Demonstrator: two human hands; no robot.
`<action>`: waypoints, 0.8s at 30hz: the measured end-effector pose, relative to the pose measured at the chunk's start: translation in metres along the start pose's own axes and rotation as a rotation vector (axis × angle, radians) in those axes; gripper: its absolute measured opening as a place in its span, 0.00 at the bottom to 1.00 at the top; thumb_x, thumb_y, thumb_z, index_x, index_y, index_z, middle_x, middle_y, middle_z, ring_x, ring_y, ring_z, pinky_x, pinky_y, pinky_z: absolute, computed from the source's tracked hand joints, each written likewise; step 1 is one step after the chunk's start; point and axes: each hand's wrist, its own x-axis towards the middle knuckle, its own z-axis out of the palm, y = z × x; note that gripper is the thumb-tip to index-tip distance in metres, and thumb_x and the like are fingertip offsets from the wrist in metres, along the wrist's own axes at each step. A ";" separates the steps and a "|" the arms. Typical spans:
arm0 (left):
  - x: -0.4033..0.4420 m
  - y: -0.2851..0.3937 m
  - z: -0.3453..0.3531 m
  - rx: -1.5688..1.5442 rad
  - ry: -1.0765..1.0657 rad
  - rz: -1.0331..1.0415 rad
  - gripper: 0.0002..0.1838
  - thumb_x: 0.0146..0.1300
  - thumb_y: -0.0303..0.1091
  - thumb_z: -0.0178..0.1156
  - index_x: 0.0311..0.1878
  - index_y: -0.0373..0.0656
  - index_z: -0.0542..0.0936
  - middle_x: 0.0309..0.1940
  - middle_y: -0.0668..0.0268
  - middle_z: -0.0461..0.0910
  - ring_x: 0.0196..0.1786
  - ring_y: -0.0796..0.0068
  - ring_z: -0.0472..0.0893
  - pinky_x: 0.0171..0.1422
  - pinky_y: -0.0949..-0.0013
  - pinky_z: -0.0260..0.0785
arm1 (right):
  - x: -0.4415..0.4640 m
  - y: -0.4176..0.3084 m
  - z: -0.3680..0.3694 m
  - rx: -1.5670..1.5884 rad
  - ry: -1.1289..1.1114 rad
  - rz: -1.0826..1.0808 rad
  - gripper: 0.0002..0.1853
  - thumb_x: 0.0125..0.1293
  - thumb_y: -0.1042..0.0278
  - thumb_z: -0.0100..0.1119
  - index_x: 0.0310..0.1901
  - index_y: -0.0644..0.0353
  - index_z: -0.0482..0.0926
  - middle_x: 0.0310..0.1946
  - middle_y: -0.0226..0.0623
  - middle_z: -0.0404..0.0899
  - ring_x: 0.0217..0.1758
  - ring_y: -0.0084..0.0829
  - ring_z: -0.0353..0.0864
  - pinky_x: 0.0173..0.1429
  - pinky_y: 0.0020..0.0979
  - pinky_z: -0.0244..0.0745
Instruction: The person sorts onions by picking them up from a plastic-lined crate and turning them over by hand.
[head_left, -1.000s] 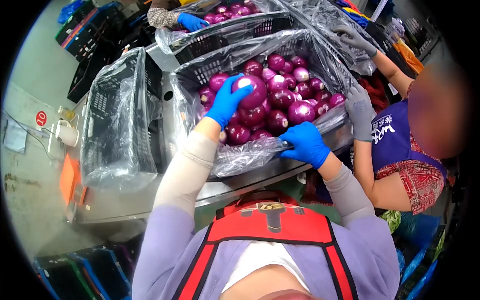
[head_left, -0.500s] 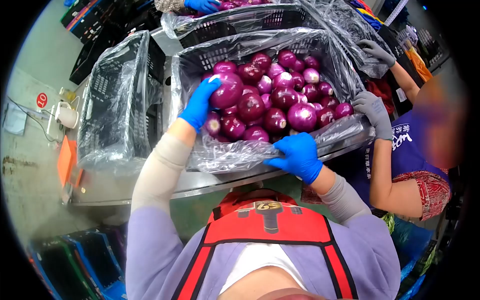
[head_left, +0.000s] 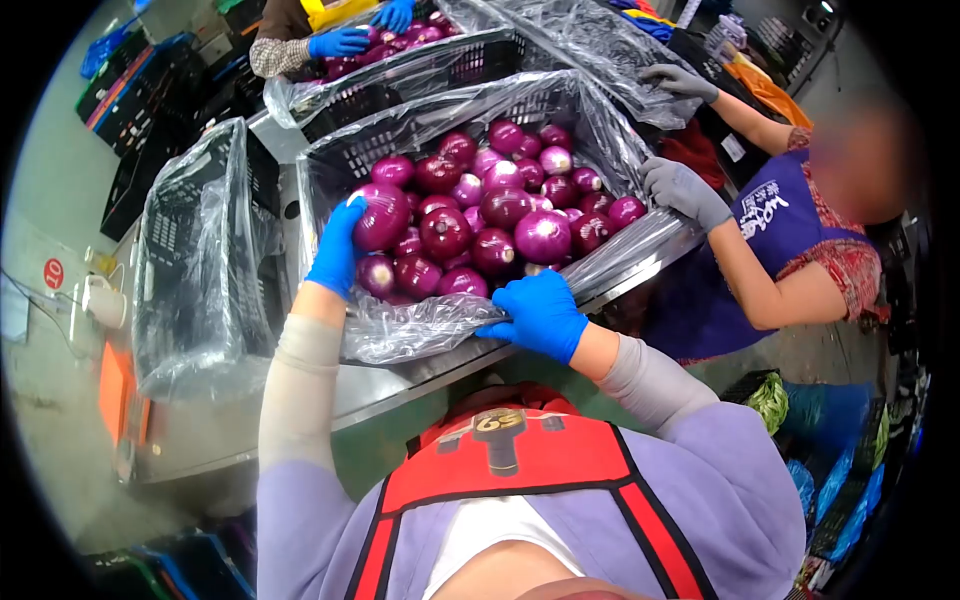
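Observation:
A large purple onion point(head_left: 381, 217) is at the left side of the heap, held by my left hand point(head_left: 338, 248) in a blue glove, whose fingers curve round its left side. It rests against other purple onions point(head_left: 506, 207), which lie several deep in a black crate point(head_left: 372, 155) lined with clear plastic. My right hand point(head_left: 541, 312), also in a blue glove, is at the crate's front edge, its fingers closed on the bunched plastic liner point(head_left: 430, 328). Its fingertips are partly hidden by the folds.
A second lined crate point(head_left: 205, 260) stands to the left on the metal table point(head_left: 230, 430). Behind is another onion crate point(head_left: 400, 88) with a co-worker's blue gloves point(head_left: 340, 42) in it. At right, a co-worker's grey glove point(head_left: 686, 192) touches my crate's corner.
The whole view has shifted and turned slightly, bringing more of both co-workers into sight. Both my hands keep their places on the onion and the liner.

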 end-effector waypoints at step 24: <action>-0.067 -0.019 0.012 -0.036 0.019 -0.015 0.22 0.63 0.40 0.61 0.56 0.37 0.76 0.50 0.60 0.80 0.51 0.71 0.79 0.58 0.67 0.72 | -0.011 -0.007 0.001 -0.065 0.083 -0.064 0.21 0.41 0.44 0.73 0.30 0.51 0.82 0.24 0.34 0.80 0.29 0.38 0.80 0.34 0.39 0.69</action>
